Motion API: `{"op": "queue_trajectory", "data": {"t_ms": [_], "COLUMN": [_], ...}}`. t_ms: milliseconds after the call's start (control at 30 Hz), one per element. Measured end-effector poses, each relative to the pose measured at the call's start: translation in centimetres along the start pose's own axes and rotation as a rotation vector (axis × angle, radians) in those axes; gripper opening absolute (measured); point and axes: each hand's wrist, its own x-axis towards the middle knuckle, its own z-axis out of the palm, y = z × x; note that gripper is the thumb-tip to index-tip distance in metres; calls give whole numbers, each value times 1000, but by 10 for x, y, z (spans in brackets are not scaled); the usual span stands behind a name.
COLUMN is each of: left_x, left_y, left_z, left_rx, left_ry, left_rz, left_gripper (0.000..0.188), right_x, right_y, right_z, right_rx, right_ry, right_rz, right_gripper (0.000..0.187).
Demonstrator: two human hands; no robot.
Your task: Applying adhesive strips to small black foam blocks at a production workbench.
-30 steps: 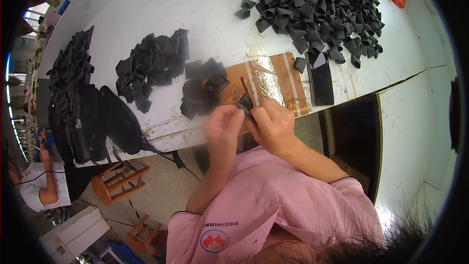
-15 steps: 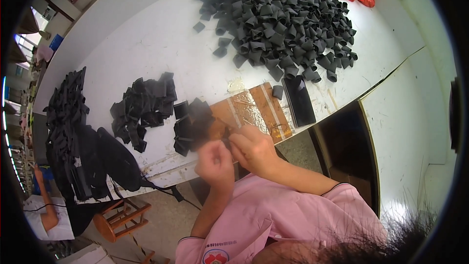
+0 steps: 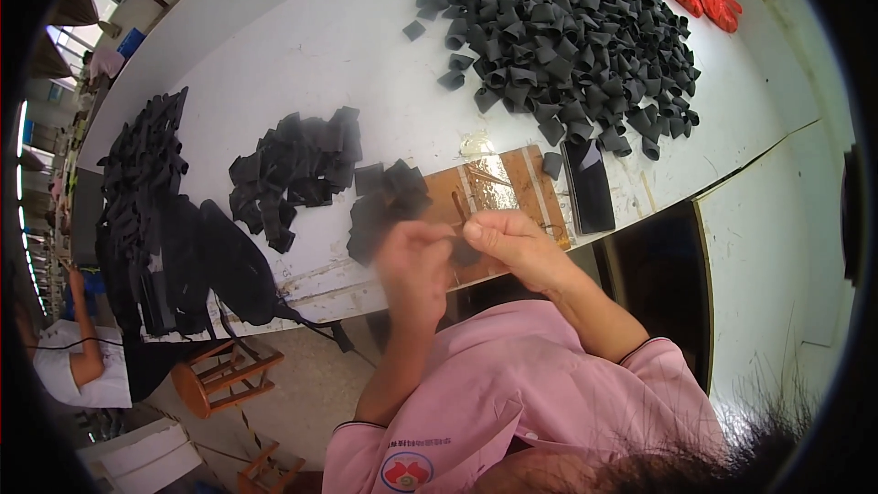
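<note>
Both my hands are close together over the front edge of a brown wooden board (image 3: 519, 185). The thumb and fingers of my right hand (image 3: 523, 245) pinch a small piece of black fabric (image 3: 466, 252), whose dark lower part shows beneath the fingertips. Just to the left, my left hand (image 3: 413, 265) is smeared by motion, its fingers curled towards the right fingertips; whether it grips anything is unclear. Next to the left hand lies a small heap of flat black fabric pieces (image 3: 391, 192), partly overlapping the board.
A large pile of folded black fabric loops (image 3: 576, 46) covers the far table. More black pieces lie in a middle heap (image 3: 297, 169) and a left stack (image 3: 142, 174). A dark phone (image 3: 588, 185) sits right of the board. A wooden stool (image 3: 224, 375) stands below left; another person's arm (image 3: 84, 329) shows beyond.
The whole view has shifted, so the table's things appear farther right and slightly higher. My hands stay close together at the board's front edge, and the left is still blurred.
</note>
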Motion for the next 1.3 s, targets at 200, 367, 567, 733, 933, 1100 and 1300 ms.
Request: {"op": "queue_trajectory", "data": {"t_ms": [200,367,567,733,933,1100,1300], "left_x": [20,28,27,38,19,14,12], "left_y": [46,-2,30,31,33,27,14], "left_z": [2,-10,10,6,9,2,-1], "left_rx": [-1178,-837,92,259,-417,-425,-205], "left_ry": [-249,-430,-175,-324,-68,-42,-11], "left_rz": [-568,-379,412,664,225,186,290], "left_gripper": [17,17,35,23,10,7,6], "right_x": [33,42,32,17,18,22,23], "right_y": [-53,-17,-30,-29,-37,-26,-16], "right_z": [-1,-19,-4,-1,14,10,6], "right_rx": [-78,84,-365,-824,-1024,-938,-966], "right_ry": [-153,-248,197,212,344,326,319], "right_rz": [-105,-46,-401,-827,-1042,-945,-1020], "right_gripper": [26,26,26,35,22,14,8]}}
